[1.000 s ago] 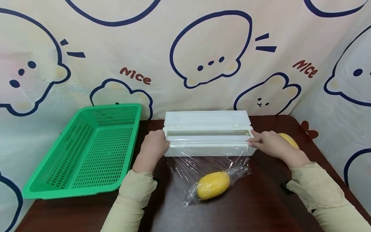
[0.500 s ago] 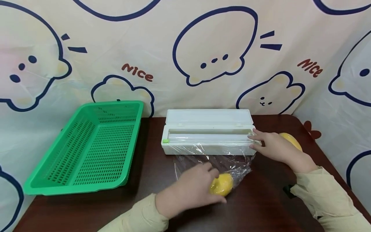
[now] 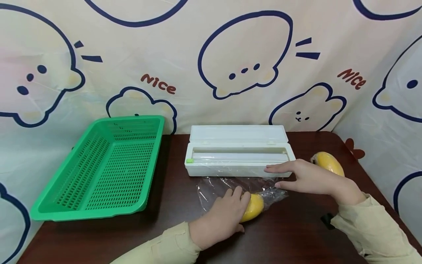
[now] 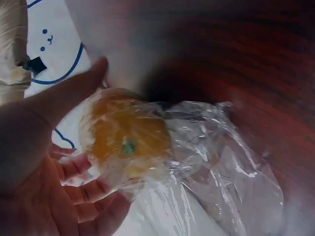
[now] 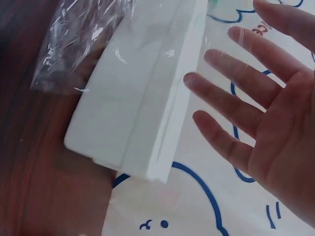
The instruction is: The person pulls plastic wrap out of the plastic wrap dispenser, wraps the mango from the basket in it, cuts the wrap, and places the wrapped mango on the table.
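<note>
A yellow oval fruit (image 3: 254,208) in clear plastic film (image 4: 216,162) rests on the table, a green spot showing at its end. My left hand (image 3: 224,216) holds it, fingers laid over the far side and thumb on the near side. A white cling film box (image 3: 224,170) stands behind with its lid up, the film roll (image 3: 237,157) visible inside. From its front the film stretches down to the fruit. My right hand (image 3: 306,179) hovers with spread fingers at the box's right front corner, holding nothing.
A second yellow fruit (image 3: 329,163), film bunched at its end, lies behind the right wrist. To the left stands a green basket (image 3: 145,194). A printed cloth (image 3: 237,110) hangs along the back of the dark wooden table (image 3: 290,238).
My left hand has left the box's left end and come down onto the wrapped fruit. My right hand has let go of the box's right end and moved slightly toward me.
</note>
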`<state>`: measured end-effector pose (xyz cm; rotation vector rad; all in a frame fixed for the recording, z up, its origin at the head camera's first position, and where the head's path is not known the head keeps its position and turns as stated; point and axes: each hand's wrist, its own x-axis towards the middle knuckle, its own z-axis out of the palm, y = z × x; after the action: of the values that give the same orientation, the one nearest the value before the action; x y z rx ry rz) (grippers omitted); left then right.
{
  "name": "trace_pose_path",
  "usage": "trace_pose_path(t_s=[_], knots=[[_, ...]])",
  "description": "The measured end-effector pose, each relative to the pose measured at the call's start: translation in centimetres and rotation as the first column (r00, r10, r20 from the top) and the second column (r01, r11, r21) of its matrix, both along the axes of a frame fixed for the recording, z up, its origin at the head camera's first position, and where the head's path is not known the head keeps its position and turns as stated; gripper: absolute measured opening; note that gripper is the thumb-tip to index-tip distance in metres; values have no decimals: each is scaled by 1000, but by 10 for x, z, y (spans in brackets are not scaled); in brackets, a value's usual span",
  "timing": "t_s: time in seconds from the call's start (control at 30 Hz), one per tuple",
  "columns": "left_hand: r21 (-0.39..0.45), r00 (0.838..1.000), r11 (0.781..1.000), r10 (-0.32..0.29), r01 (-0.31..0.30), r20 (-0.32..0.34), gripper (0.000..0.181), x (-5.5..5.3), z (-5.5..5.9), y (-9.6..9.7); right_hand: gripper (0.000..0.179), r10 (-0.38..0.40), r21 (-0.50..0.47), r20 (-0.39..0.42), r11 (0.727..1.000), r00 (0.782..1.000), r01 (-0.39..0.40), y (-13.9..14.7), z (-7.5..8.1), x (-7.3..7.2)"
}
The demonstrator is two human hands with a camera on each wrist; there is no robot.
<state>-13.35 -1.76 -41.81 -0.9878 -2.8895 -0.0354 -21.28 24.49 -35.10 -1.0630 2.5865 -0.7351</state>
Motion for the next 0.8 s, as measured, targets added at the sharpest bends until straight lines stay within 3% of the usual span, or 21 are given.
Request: trace_pose_path(t_s=[0.07,0.17,0.27,0.37,0.47,0.63,0.8], knots=[[19,1000,1000,-3,3,-6,81,-4,-2,-1,48,11,-19,-37,1000,999,-12,-1,1,3],[91,997,996,-18,11,71,74,-11,-2,-5,43,-6,-58,-157,998,988,-3,-4,3,8],[164,985,986,-33,5,170,65,-19,0,-10,35,-13,-113,-329,993,944,-25,-12,-1,14],[215,974,977,-42,-7,223,58,-26,2,-14,24,34,-114,-409,990,912,-88,-27,-12,21],[254,958,966,-36,-39,283,57,-30,3,-18,22,107,-15,-377,993,920,-121,-44,-27,29],[301,922,948,-18,-108,388,55,-37,4,-26,50,134,133,-341,987,931,-94,-63,-50,35],[269,921,958,-16,-97,389,55,-42,4,-31,61,117,125,-362,989,925,-76,-70,-64,33]])
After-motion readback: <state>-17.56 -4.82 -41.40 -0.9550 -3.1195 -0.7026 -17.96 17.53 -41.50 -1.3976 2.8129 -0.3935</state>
